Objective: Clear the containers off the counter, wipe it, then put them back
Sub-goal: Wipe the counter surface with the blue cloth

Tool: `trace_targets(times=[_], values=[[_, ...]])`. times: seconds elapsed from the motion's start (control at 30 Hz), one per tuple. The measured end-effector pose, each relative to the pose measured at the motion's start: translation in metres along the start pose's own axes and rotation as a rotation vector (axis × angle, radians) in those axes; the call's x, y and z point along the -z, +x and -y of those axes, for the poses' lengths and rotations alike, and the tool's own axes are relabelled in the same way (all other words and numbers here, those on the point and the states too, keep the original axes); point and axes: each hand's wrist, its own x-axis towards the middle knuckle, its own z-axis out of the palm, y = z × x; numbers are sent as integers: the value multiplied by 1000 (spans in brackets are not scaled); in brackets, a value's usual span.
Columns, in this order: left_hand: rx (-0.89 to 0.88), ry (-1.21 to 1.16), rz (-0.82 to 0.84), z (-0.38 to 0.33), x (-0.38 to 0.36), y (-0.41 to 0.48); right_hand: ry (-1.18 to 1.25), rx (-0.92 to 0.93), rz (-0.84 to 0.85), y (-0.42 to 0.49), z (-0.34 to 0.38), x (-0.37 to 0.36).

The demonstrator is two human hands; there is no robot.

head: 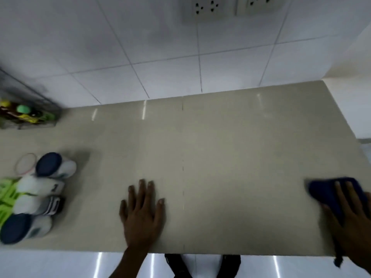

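Observation:
The beige counter (220, 141) runs across the view below a white tiled wall. My left hand (141, 213) lies flat on it near the front edge, fingers spread, holding nothing. My right hand (349, 221) presses a dark blue cloth (325, 191) onto the counter at the far right. Several containers stand grouped at the left: a white jar with a dark blue lid (54, 165), two white-lidded jars (40, 186) (38, 205), another blue-lidded jar (22, 227), and a clear round lid (26, 164). The picture is motion-blurred.
A wire rack (28, 111) with bottles and packets sits at the back left against the wall. Something bright green (7, 197) lies at the left edge behind the jars. Two wall sockets (206, 7) are above. The counter ends at the right by a white wall.

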Motion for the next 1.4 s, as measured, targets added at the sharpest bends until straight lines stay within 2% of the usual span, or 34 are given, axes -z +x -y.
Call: trace_targets(times=[0.13,0.2,0.43,0.53,0.63,0.73,0.93,1.0,1.13,1.3,1.4], values=[[-39,-33,5,3,2,3,129,-129,-34,48,73,15],[-54,-26,18,4,2,3,206,-117,-55,61,127,22],[-96,6,3,13,-1,5,127,215,-87,32,323,12],[-112,-13,-25,20,-2,7,113,349,-72,-4,378,2],[-155,-21,-43,26,-1,11,77,434,-52,-36,375,-11],[-192,-25,-36,31,0,18,6,481,-32,-57,330,-21],[-256,-43,-24,38,2,42,2,203,-21,-39,246,-5],[-267,-40,-35,40,3,51,40,147,-30,-9,260,1],[-246,-53,-61,45,2,67,107,71,-68,36,338,3],[-117,-53,-71,67,8,86,101,199,-87,15,432,0],[-142,-62,-59,84,14,86,57,331,-70,-28,444,-11]])
